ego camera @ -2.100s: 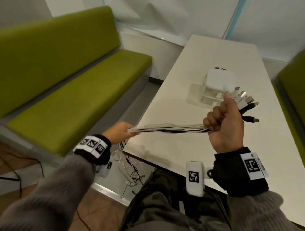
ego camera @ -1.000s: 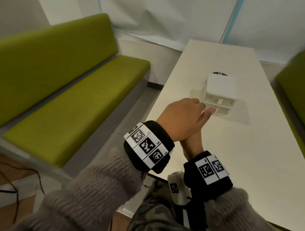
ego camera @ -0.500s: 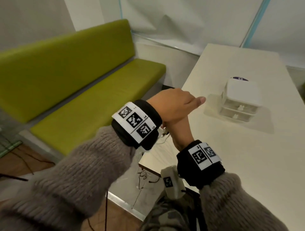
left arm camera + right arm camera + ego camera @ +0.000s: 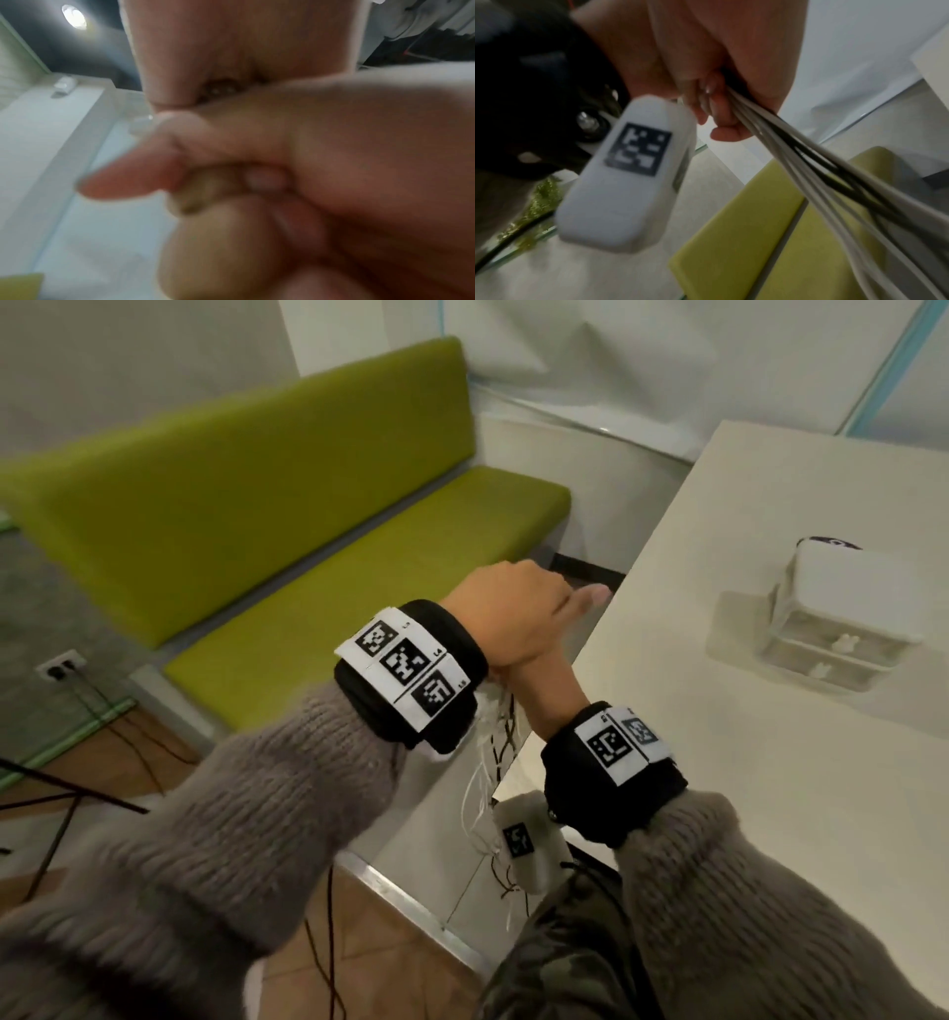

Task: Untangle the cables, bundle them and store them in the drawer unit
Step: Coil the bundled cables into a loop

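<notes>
My right hand (image 4: 718, 113) grips a bundle of white and black cables (image 4: 808, 162) in its fist, and the strands run down out of the fist. In the head view my left hand (image 4: 518, 613) lies on top of the right fist and hides it. Its fingers curl inward in the blurred left wrist view (image 4: 231, 182), but what they hold is unclear. Loose cable ends (image 4: 493, 752) hang below the two wrists beside the table's edge. The white drawer unit (image 4: 842, 618) stands on the table with both drawers closed, an arm's reach to the right.
The pale table (image 4: 770, 814) fills the right side, its near-left corner just under my hands. A green bench (image 4: 308, 531) runs along the left wall. Black cords trail over the floor from a wall outlet (image 4: 59, 667).
Two seconds ago my left hand held the cables stretched out to the left. It has since come over onto the right fist, and both hands have drifted left off the table's edge.
</notes>
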### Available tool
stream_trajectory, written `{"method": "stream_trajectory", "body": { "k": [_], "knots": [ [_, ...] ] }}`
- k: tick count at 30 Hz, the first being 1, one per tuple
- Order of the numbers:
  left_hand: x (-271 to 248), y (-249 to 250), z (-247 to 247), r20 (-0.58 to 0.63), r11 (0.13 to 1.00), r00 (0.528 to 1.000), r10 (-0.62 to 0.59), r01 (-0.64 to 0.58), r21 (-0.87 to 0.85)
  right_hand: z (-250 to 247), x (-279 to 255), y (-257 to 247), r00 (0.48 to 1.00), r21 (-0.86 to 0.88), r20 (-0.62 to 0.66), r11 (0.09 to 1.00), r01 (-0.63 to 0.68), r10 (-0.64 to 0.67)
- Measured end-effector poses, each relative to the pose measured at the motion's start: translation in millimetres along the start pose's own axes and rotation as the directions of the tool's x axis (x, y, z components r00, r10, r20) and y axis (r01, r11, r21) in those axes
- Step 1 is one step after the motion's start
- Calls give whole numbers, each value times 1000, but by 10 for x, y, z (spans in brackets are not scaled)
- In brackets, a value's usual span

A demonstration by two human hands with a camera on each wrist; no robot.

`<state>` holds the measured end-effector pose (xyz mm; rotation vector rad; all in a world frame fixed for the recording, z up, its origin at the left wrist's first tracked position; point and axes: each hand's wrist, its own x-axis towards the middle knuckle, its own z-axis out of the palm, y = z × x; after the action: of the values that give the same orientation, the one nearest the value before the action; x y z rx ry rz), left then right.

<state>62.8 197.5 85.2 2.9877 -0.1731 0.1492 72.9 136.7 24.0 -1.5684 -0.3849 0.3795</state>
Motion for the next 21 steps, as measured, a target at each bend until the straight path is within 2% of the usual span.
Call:
{"method": "stream_trajectory", "body": {
  "k": [2,3,4,6,8,10,12,14,15,16,18,21],
  "knots": [
    [-38,-76,-89,-140,997,990,23,-32,-64,27,20,17,999,-66,15,997,43,-42],
    [-42,-115,-112,-222,996,975,20,-38,-80,39,40,32,998,-80,-19,995,60,-62],
    [-34,-145,-108,-243,997,970,5,-25,-78,59,67,34,997,-102,-34,992,68,-71],
    [-10,-188,-5,-117,996,991,-56,48,-74,147,101,25,996,-173,-1,981,84,-86],
    [3,-239,111,-1,990,997,-74,74,-123,217,86,20,997,-119,-9,990,79,-80],
    [-17,-262,74,7,980,998,-63,63,-191,230,100,33,992,-89,-21,989,122,-125],
    [-58,-278,-29,-92,983,994,-57,40,-178,225,85,35,991,-30,-11,991,133,-134],
    [-91,-332,-115,-314,982,943,-110,55,-181,232,69,6,994,65,-30,992,108,-106],
    [-104,-359,-126,-365,964,914,-178,87,-250,230,59,-7,994,91,-30,990,111,-109],
    [-101,-401,-109,-346,921,905,-248,109,-374,227,53,-16,993,99,-26,988,118,-116],
    [-108,-430,-32,-215,726,923,-318,91,-681,233,39,-27,991,93,-6,987,131,-131],
    [-138,-405,27,-170,471,937,-304,-8,-882,240,21,-7,992,100,13,987,125,-127]
  ]
}}
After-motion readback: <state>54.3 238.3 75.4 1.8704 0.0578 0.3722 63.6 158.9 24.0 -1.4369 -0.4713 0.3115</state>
